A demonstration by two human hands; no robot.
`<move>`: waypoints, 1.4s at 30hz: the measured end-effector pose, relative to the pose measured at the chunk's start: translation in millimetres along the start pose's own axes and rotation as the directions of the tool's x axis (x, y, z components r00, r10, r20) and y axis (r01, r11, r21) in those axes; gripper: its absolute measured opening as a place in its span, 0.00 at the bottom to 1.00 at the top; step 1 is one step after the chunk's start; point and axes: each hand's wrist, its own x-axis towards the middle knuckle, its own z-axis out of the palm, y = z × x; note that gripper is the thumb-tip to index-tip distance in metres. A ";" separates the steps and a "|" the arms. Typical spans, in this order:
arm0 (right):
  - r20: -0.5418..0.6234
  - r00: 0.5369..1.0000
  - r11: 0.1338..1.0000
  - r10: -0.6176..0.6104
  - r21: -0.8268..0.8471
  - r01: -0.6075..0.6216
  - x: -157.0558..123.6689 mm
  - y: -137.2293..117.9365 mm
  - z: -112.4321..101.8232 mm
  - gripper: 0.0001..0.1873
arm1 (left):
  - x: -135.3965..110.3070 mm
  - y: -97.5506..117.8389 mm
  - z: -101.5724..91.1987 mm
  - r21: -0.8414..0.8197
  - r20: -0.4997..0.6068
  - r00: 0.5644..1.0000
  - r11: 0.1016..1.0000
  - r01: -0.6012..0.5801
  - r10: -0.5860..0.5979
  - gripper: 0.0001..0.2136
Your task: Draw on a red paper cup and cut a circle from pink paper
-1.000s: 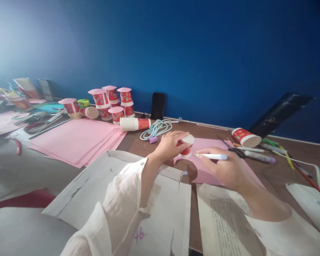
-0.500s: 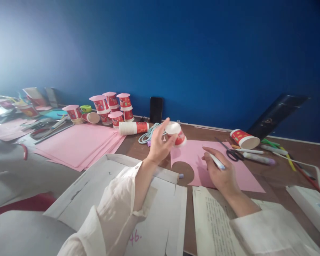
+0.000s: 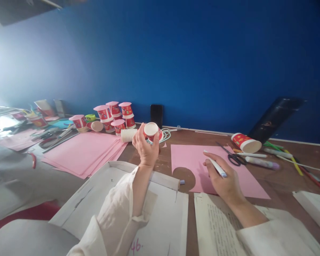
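Paper cup (image 3: 151, 130) in the left-hand grip (image 3: 147, 148), white pen (image 3: 217, 167) in the right-hand grip (image 3: 225, 181).
The pen sits over a pink sheet (image 3: 185, 156) with a rounded notch in its left edge; scissors (image 3: 234, 157) lie across its right side. Along the back edge of the bench (image 3: 278, 179), pink-topped cups (image 3: 104, 113) stand left of an upright phone (image 3: 156, 114).

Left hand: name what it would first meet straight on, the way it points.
The left hand and its cup would probably meet the dark phone by the blue wall; depth is unclear, so the pale cord might come first.
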 end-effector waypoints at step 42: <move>0.052 0.999 1.000 -0.015 -0.006 0.016 -0.1 1.6 -1.1 0.17 | 5.4 4.0 -10.3 0.231 0.447 0.895 0.967 -0.110 -0.005 0.16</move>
